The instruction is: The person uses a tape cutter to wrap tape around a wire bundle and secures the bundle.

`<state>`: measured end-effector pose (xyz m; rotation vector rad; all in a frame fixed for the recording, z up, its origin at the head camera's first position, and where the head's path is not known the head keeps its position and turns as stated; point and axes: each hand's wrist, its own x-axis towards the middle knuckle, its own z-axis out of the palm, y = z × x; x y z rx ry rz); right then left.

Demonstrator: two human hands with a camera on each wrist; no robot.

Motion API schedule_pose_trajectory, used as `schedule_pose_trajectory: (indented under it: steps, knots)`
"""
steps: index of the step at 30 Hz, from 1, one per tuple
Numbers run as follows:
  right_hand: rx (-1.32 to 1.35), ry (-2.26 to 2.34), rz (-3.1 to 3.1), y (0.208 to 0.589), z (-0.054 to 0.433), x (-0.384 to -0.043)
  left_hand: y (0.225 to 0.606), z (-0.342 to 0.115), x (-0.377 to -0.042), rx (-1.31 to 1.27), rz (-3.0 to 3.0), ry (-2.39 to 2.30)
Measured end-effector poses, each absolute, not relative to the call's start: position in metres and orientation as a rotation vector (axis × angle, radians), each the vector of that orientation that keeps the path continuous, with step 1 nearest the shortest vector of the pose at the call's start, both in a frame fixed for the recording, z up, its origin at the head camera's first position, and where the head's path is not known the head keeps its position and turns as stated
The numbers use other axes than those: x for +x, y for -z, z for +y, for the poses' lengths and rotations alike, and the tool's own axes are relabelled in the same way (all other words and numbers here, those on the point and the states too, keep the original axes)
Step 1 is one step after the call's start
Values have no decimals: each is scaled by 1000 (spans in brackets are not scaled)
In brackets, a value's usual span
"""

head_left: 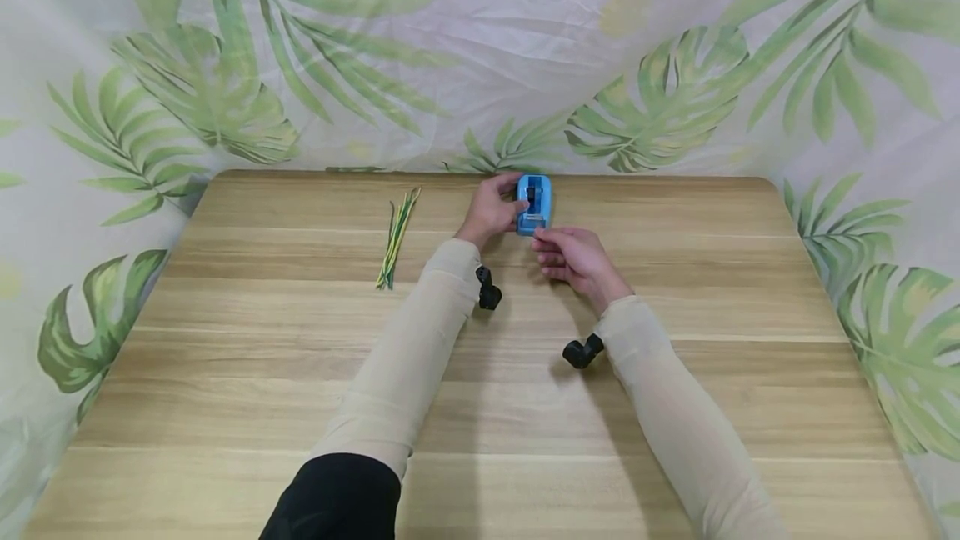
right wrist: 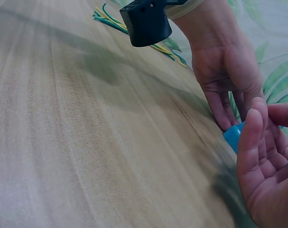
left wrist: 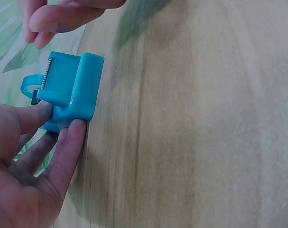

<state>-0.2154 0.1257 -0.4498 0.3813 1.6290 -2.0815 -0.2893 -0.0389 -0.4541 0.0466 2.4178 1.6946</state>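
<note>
A blue tape dispenser [head_left: 546, 205] stands at the far edge of the table. My left hand [head_left: 491, 208] grips it from the left side, thumb near the tape roll and fingers along its body. In the left wrist view the dispenser [left wrist: 89, 78] shows a serrated cutting edge [left wrist: 47, 73]. Just in front of it, my right hand [head_left: 576, 258] pinches with thumb and forefinger. A faint clear strip of tape [left wrist: 39, 54] runs from those fingertips toward the dispenser. The right wrist view hides most of the dispenser [right wrist: 232, 136] behind the right hand.
A bundle of green and yellow twist-tie-like strips [head_left: 397, 238] lies on the wooden table [head_left: 247, 340], left of the left hand. Behind the table hangs a leaf-patterned cloth [head_left: 517, 40]. Each wrist carries a black camera, one by the left sleeve [head_left: 420, 340].
</note>
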Motion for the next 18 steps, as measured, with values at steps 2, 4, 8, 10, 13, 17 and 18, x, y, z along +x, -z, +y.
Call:
schedule_pose_trajectory:
  steps: [2,4,8,10,13,17,18]
  knots:
    - [389,2076,1633,449,126,-215,454,-39,-289,46,2411,-1698]
    - [391,2073,1630,449,126,-213,454,-39,-290,44,2409,-1698]
    - [387,2074,1626,448,126,-211,453,-39,-289,44,2416,-1693]
    - [386,2076,1625,448,126,-210,453,-39,-289,45,2419,-1692]
    - [386,2079,1625,448,126,-209,453,-39,-289,52,2425,-1691]
    - [386,2082,1619,449,126,-207,453,-39,-289,57,2431,-1680]
    - [387,2083,1618,449,126,-207,453,-39,-289,56,2431,-1677]
